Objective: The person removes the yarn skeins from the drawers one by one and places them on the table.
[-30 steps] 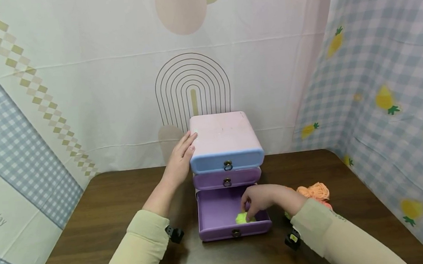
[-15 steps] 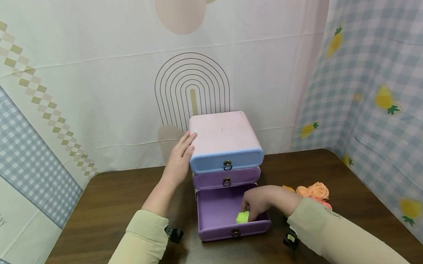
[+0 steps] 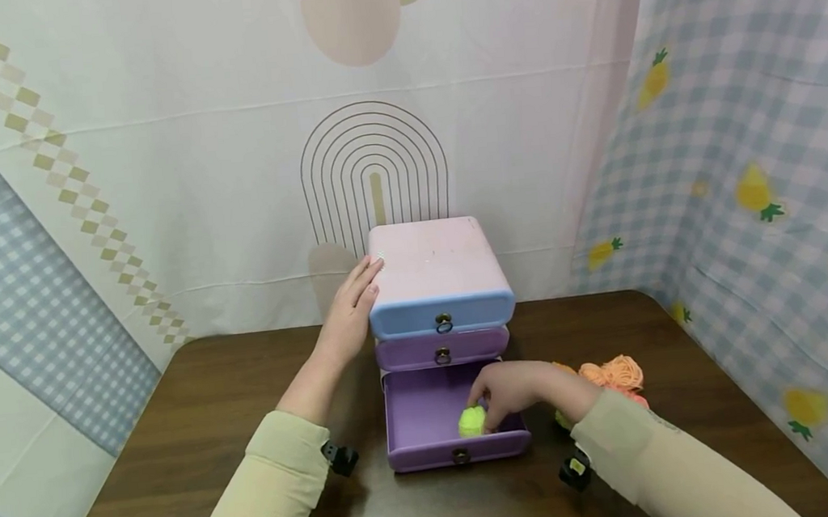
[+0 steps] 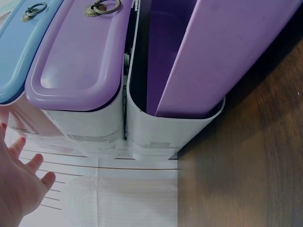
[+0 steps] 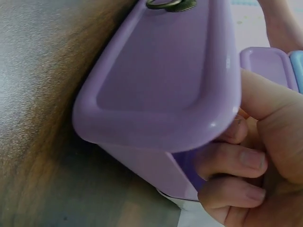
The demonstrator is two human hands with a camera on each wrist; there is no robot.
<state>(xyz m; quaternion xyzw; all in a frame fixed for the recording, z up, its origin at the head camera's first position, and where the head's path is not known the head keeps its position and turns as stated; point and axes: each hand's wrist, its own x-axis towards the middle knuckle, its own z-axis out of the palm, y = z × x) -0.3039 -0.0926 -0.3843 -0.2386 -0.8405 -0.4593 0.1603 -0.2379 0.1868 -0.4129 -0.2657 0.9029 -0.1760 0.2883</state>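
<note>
A stacked mini drawer cabinet has a pink top [image 3: 436, 257], a blue drawer front [image 3: 444, 315] and a purple drawer front [image 3: 443, 349] below it. Its bottom purple drawer [image 3: 429, 455] is pulled out. In there, near the front right, my right hand [image 3: 512, 389] reaches down with fingers and thumb around a neon-yellow ball of yarn [image 3: 472, 422]. The right wrist view has those fingers [image 5: 232, 161] curled behind the drawer front, which hides the yarn. My left hand [image 3: 348, 312] rests against the cabinet's upper left edge, fingers extended; they look spread in the left wrist view.
Orange yarn skeins [image 3: 616, 373] lie on the brown wooden table [image 3: 263, 384] right of the cabinet, partly behind my right forearm. A white printed cloth [image 3: 233, 183] hangs behind the table, and a blue checked cloth [image 3: 722, 185] hangs on the right.
My right hand shifts slightly within the drawer, and the yellow yarn ball now shows more of itself, standing a little higher. My left hand keeps its place on the cabinet.
</note>
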